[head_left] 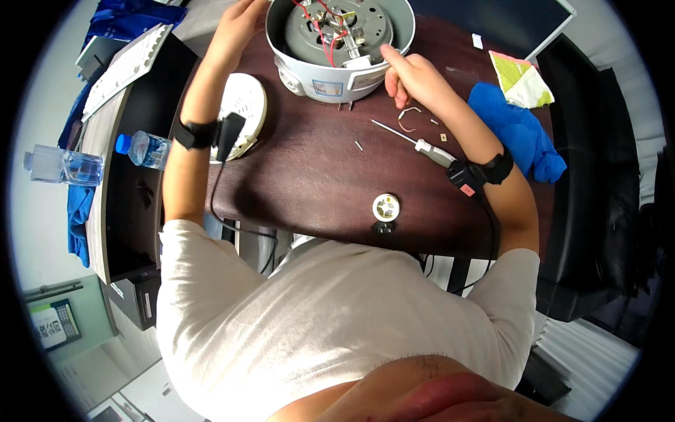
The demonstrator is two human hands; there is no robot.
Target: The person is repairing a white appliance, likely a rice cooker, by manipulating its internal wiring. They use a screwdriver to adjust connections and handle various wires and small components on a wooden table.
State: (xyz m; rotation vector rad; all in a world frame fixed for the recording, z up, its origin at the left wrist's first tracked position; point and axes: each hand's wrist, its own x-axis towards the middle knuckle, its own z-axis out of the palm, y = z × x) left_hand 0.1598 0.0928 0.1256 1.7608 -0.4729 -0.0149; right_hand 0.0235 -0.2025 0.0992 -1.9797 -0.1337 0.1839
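Two hands are at the upside-down grey cooker (330,67) on the dark table (302,183). Left hand (239,28) holds the cooker's far left rim, and right hand (411,77), fingers curled in, pinches a white part at its near right rim. Near the cooker lies a screwdriver (415,144), with a small white round part (386,207) further off

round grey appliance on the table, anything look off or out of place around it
The round grey appliance lies upside down with its base open, red wires exposed. Small loose parts lie scattered on the dark table beside a screwdriver. A round white piece sits near the table's front edge.
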